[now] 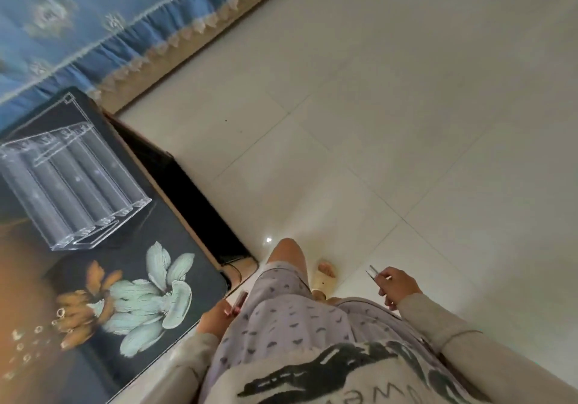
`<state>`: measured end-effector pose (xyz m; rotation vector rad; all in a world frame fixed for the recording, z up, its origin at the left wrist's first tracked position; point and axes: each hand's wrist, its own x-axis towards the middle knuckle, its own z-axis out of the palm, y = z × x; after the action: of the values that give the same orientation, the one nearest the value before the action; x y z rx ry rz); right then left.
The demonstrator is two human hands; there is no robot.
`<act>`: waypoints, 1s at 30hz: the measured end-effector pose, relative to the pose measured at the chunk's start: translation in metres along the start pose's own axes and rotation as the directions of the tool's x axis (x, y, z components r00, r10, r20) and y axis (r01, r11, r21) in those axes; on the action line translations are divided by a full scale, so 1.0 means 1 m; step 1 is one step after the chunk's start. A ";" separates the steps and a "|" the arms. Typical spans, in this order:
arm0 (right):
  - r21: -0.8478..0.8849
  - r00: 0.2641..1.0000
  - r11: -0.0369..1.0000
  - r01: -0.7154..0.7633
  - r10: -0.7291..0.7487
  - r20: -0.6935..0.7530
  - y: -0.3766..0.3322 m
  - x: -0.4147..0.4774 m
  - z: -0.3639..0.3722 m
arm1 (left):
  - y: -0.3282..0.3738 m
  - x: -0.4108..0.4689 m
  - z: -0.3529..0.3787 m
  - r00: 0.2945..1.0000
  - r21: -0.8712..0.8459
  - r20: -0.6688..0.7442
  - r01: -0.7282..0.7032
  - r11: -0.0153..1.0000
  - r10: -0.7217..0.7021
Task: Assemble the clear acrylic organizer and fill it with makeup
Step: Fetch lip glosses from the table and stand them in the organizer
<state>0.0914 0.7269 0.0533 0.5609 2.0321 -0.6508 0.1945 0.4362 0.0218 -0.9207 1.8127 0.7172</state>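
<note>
Head view, tilted, takes in a person standing at the corner of a dark, flower-printed bench (175,241). The clear acrylic organizer (72,181) sits on it, well up and to the left of both grips, near the blue-covered bed (93,28). It looks assembled, with a row of narrow slots side by side, and I can make out nothing inside them. Which face is the open one is hard to tell through the clear walls.

The left grip (215,316) hangs just off the near bench edge, fingers curled round a small pinkish tube (240,300), probably a lip product. Far to its right, out over the tiled floor (406,122), the right grip (398,287) pinches a pair of metal tweezers (373,272), tips pointing up and away.

The step in hand seems to be filling, with both pieces yet to be carried over to the organizer. To do it well:
- Step or lean in first, since the organizer is a long reach from either grip.
- Load one item at a time; the left grip is nearer, so the tube goes first.
- Find the open side by touch on the rim before lowering anything.
- Drop the tube upright into one slot, not across a divider.
- Bring the tweezers over with their tips down and closed, so they neither scratch the acrylic nor catch on an edge.
- A free grip could steady the light box against sliding.
</note>
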 end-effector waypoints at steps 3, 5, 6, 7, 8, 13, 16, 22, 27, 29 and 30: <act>-0.103 0.998 0.994 0.048 -0.044 0.037 -0.032 0.020 -0.016 | 0.054 0.020 0.008 0.998 -0.122 0.063 0.022 0.992 -0.014; -0.160 0.997 0.985 0.071 -0.063 0.053 -0.056 0.034 -0.024 | 0.071 0.025 0.009 0.998 0.006 0.056 -0.004 1.000 0.004; -0.180 0.996 0.981 0.077 -0.067 0.059 -0.069 0.041 -0.027 | 0.072 0.031 0.008 0.999 0.042 0.043 -0.018 0.999 0.017; -0.195 0.995 0.977 0.083 -0.072 0.067 -0.083 0.048 -0.031 | 0.060 0.042 0.008 0.999 0.040 0.041 -0.016 0.999 0.014; -0.206 0.994 0.974 0.090 -0.077 0.072 -0.098 0.054 -0.034 | 0.058 0.051 0.002 0.999 0.050 0.032 -0.003 0.999 0.001; -0.209 0.994 0.973 0.100 -0.087 0.069 -0.168 0.075 -0.049 | 0.018 0.066 -0.079 0.989 -0.178 -0.073 0.114 0.977 -0.129; -0.217 0.993 0.970 0.112 -0.100 0.065 -0.207 0.084 -0.056 | 0.040 0.043 -0.148 0.978 -0.313 -0.156 0.085 0.946 -0.139; -0.429 0.978 0.878 0.210 -0.190 0.089 -0.288 0.103 -0.067 | 0.068 0.049 -0.229 0.961 -0.496 -0.244 -0.011 0.868 -0.128; -0.432 0.969 0.867 0.248 -0.213 0.129 -0.364 0.126 -0.068 | 0.073 0.063 -0.250 0.951 -0.562 -0.233 0.038 0.826 -0.202; -0.441 0.960 0.853 0.279 -0.234 0.155 -0.398 0.137 -0.068 | 0.075 0.069 -0.251 0.943 -0.595 -0.210 0.087 0.799 -0.258; -0.455 0.952 0.837 0.304 -0.254 0.169 -0.417 0.143 -0.068 | 0.078 0.071 -0.252 0.938 -0.607 -0.192 0.118 0.786 -0.289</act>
<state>-0.2756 0.4733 0.0561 -0.0652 2.0920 -0.3091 -0.0106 0.2596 0.0580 -1.6811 1.7009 1.0832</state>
